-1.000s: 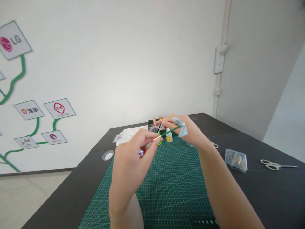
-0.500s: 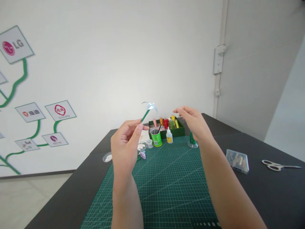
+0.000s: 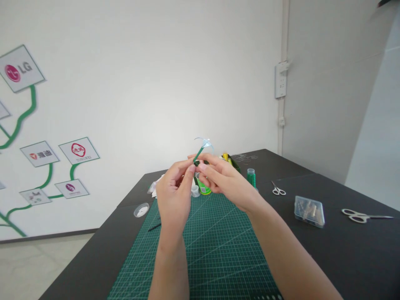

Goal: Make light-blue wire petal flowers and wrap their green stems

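Observation:
Raised above the cutting mat, a small pale blue artificial flower (image 3: 206, 143) with thin curling petals tops a short stem (image 3: 198, 154) wrapped in green. My left hand (image 3: 175, 185) pinches the lower end of that stem between thumb and fingers. From the other side my right hand (image 3: 226, 179) has closed its thumb and fingers on the stem too, touching the left fingertips. The flower tilts up and to the right. Fingers cover the stem's bottom end.
Beneath lies a green gridded cutting mat (image 3: 218, 246) on a black table (image 3: 312, 258). Behind my hands are a green can (image 3: 205, 189), partly hidden, and a green thread spool (image 3: 251, 177). To the right sit small scissors (image 3: 278, 189), a clear box (image 3: 309, 211) and larger scissors (image 3: 359, 216). A round dish (image 3: 141, 210) stands left.
My right hand has come in from the right, where it was apart and empty, and now meets the left hand at the flower's stem. The flower has shifted slightly right.

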Motion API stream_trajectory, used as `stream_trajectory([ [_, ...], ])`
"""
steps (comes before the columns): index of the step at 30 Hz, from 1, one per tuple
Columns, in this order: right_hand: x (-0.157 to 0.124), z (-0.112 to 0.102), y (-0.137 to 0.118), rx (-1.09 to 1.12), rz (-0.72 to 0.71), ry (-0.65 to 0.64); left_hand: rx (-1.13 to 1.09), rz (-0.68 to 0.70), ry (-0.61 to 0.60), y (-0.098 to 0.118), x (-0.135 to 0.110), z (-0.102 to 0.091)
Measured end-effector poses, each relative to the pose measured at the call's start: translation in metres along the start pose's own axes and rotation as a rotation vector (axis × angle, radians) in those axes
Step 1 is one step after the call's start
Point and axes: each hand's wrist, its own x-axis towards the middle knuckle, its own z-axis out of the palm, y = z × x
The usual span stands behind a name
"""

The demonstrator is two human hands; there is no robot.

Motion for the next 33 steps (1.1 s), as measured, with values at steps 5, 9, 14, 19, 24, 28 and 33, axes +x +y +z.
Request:
stream_trajectory([
  [5,-0.001,-0.002,0.004,-0.192,-0.073,0.177,0.086,0.004,0.063,-0.002,0.003,-0.003],
  [9,-0.007,-0.007,-0.003,-0.307,-0.096,0.099,0.14,-0.044,0.056,-0.005,0.005,-0.006],
  [14,-0.025,-0.015,-0.023,-0.321,-0.135,-0.01,0.276,-0.161,-0.048,-0.005,0.009,-0.011],
  [19,-0.04,-0.025,-0.037,-0.206,-0.235,0.033,0.382,-0.21,-0.441,-0.003,0.009,-0.012],
  [24,-0.037,-0.036,-0.032,-0.195,-0.291,0.207,0.324,-0.195,-0.812,0.004,0.0,-0.011],
  [28,-0.026,-0.042,-0.026,-0.213,-0.258,0.261,0.304,-0.16,-0.934,0.016,-0.009,-0.013],
  [33,-0.011,-0.042,-0.019,-0.274,-0.238,0.32,0.31,-0.136,-0.91,0.025,-0.013,-0.018],
])
